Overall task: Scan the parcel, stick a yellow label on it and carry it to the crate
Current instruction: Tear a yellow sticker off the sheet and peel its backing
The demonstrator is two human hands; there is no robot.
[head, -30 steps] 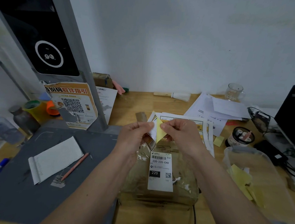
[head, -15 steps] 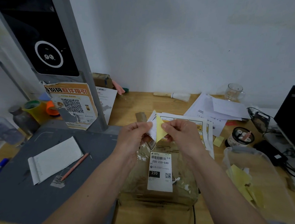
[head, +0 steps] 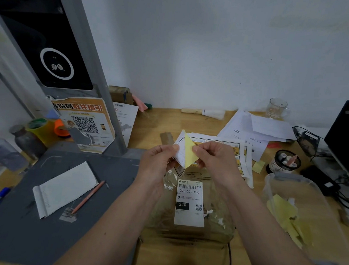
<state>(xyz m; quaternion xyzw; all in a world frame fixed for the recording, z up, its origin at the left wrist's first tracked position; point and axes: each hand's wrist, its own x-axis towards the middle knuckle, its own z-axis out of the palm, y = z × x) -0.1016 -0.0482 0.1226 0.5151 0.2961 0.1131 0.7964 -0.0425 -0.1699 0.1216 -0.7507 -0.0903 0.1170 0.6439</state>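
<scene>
Parcel (head: 190,205) sitting near on the worktop (head: 162,118) unlabelled, while just beyond it left hand (head: 156,164) is pinching the white backing (head: 179,151) and right hand (head: 215,159) is peeling the yellow label (head: 189,152) wider than a second ago, sticking next.

Bare wooden desk (head: 155,128) lies open beyond the parcel (head: 189,216); the clear plastic tub (head: 302,209) (yellow scraps inside) blocks its right, and the notepad (head: 64,188) and pencil (head: 89,196) lie left.
</scene>
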